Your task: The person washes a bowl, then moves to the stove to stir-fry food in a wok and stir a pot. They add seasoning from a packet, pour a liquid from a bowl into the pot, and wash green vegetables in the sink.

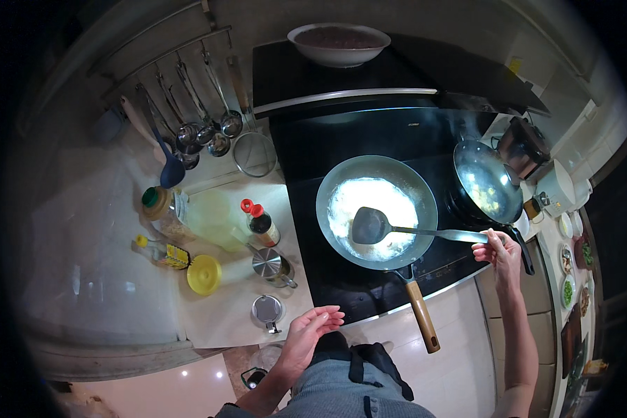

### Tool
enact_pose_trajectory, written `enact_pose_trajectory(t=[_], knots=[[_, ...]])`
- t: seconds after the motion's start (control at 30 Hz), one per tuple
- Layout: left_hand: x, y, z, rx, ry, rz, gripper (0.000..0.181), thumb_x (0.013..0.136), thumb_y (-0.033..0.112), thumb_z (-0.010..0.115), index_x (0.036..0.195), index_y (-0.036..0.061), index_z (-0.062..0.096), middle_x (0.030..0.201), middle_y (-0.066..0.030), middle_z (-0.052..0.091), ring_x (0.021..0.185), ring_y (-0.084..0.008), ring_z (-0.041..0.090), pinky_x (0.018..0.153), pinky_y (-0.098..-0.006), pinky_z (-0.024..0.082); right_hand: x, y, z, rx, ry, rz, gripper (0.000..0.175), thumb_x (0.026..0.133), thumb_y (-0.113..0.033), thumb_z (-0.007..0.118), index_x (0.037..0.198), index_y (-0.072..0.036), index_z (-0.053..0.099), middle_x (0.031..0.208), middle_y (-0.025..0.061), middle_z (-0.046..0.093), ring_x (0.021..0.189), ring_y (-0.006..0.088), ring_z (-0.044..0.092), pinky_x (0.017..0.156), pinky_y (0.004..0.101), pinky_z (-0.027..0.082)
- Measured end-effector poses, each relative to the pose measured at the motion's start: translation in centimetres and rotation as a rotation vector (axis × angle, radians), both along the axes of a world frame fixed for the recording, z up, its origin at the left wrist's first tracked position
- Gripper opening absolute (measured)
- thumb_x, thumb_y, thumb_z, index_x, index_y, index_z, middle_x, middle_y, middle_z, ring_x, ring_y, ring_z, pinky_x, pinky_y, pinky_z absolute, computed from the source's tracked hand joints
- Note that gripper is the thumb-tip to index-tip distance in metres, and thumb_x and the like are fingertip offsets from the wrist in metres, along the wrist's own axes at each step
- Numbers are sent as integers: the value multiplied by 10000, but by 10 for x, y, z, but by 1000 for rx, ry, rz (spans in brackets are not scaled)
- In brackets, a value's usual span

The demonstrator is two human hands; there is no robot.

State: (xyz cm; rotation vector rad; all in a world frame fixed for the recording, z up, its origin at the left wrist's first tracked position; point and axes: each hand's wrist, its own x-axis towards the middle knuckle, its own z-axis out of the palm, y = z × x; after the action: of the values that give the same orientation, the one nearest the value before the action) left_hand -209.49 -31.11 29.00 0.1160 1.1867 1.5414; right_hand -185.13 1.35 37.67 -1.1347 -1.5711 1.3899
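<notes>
My right hand (500,253) grips the end of a spatula (372,225) with a dark head and a metal handle. Its head lies over the bright, pale contents of a wok (326,183) with a wooden handle, on the black cooktop. Glare hides what exactly the wok holds. My left hand (312,329) holds nothing, its fingers loosely bent, near the cooktop's front left corner. To the right, a second dark pan (483,162) holds pale yellow pieces and some liquid. The glass jar with a metal lid (267,309) stands just left of my left hand.
Bottles with red caps (264,227), a metal-lidded jug (270,265) and a yellow lid (204,275) stand on the left counter. Ladles and a strainer (254,154) hang behind them. A white bowl (339,52) sits on the range hood. Small dishes (568,291) line the right counter.
</notes>
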Motion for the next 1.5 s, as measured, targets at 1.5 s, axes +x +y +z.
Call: enact_pose_trajectory(t=[1.5], knots=[[-2,0,-4,-36,49,220,276,1010,96,467,1212,-58,575,1142,-181,648,1034,-236,638,958,-357,497,-24,146,-65,-435,-8,319,291,983,-247,595,983,38,651,826,137,709,660,141,689,602,219,580]])
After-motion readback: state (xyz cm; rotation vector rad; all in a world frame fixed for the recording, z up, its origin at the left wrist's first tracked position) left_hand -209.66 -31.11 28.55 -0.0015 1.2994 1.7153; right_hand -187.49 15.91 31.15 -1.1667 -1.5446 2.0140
